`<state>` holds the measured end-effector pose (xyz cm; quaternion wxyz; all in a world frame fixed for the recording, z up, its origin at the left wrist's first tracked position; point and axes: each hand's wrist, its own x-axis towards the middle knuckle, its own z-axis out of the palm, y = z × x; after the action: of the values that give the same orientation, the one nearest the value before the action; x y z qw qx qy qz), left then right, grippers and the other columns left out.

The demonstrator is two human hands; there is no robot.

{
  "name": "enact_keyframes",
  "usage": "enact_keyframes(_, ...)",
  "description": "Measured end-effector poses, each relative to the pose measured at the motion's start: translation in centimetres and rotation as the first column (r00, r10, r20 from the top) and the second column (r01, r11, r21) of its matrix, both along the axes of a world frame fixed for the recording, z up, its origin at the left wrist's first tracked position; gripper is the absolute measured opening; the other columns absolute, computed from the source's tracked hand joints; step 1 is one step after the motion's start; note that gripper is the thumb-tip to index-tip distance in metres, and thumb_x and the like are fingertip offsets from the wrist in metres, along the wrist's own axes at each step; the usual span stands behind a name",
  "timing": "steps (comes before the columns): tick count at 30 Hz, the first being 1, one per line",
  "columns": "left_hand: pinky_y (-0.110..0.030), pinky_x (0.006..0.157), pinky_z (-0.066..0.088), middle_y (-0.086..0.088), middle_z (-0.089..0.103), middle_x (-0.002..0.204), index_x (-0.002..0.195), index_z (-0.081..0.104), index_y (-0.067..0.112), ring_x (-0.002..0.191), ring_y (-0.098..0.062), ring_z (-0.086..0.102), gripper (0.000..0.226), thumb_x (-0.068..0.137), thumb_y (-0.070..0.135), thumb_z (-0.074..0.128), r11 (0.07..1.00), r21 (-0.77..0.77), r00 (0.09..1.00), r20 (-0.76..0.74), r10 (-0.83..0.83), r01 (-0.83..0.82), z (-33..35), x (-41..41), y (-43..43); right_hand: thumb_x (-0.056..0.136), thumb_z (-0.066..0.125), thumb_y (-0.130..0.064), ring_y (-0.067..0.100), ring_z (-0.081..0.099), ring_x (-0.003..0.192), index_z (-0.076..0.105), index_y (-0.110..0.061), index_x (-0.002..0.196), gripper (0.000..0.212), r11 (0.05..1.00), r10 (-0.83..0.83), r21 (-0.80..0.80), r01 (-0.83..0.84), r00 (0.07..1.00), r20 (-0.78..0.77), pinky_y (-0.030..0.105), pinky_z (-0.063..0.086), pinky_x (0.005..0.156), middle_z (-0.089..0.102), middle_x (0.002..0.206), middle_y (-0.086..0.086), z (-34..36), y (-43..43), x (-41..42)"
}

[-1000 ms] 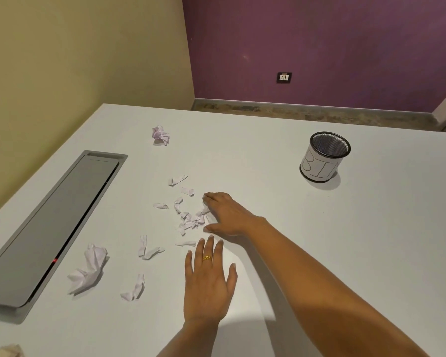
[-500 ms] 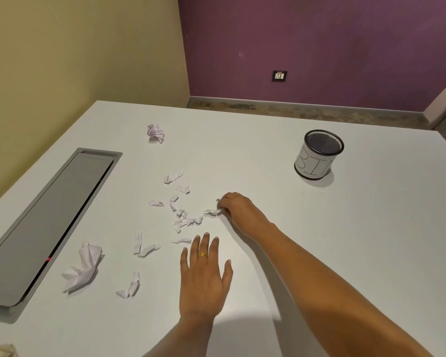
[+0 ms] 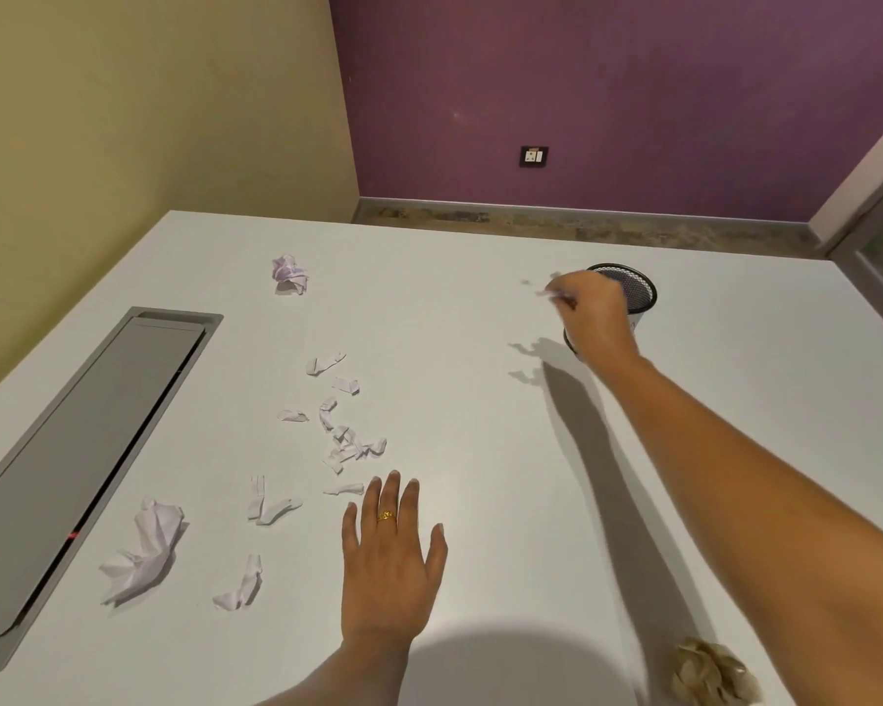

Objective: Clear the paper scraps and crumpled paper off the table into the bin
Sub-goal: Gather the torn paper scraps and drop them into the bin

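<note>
Several small white paper scraps point(image 3: 345, 440) are lying at eleven o'clock of the flat, spread left hand point(image 3: 389, 557); the right hand point(image 3: 590, 310), seemingly pinching a blurred scrap, is hovering beside the black mesh bin point(image 3: 633, 290) for dropping

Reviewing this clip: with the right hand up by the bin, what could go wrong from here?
The right hand pinches blurred scraps short of the bin mouth; released now, they would likely land on the table. The hand hangs close to the bin and could knock it over.
</note>
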<state>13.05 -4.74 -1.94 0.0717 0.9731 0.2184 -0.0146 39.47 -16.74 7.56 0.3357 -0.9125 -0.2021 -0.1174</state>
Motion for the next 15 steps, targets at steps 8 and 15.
enact_keyframes(8, -0.047, 0.103, 0.042, -0.006, 0.061, 0.128, 0.119, 0.061, 0.014, 0.121, -0.025, 0.055, 0.057, 0.083, 0.041, 0.027, 1.0, -0.004, 1.0, 0.019, 0.003, -0.003, -0.3, 0.1, 0.1, 0.09, 0.05, 0.003, 0.037, 0.059, 0.106, 0.064, 0.001, 0.111, 0.025, 0.924, -0.382, -0.121, 0.364, 0.902, -0.201, 0.034, 0.047, 0.09, 0.063, 0.115, 0.023, 0.3, -4.2, 4.3)
enact_keyframes(15, -0.048, 0.101, 0.043, -0.006, 0.06, 0.128, 0.12, 0.061, 0.014, 0.122, -0.025, 0.054, 0.056, 0.083, 0.041, 0.028, 1.0, -0.01, 1.0, 0.025, 0.007, -0.007, -0.3, 0.1, 0.1, 0.089, 0.055, -0.001, 0.039, 0.055, 0.113, 0.057, 0.001, 0.12, 0.032, 0.939, -0.323, -0.185, 0.29, 0.928, -0.187, 0.042, 0.044, 0.098, 0.059, 0.122, 0.024, 0.2, -3.7, 4.1)
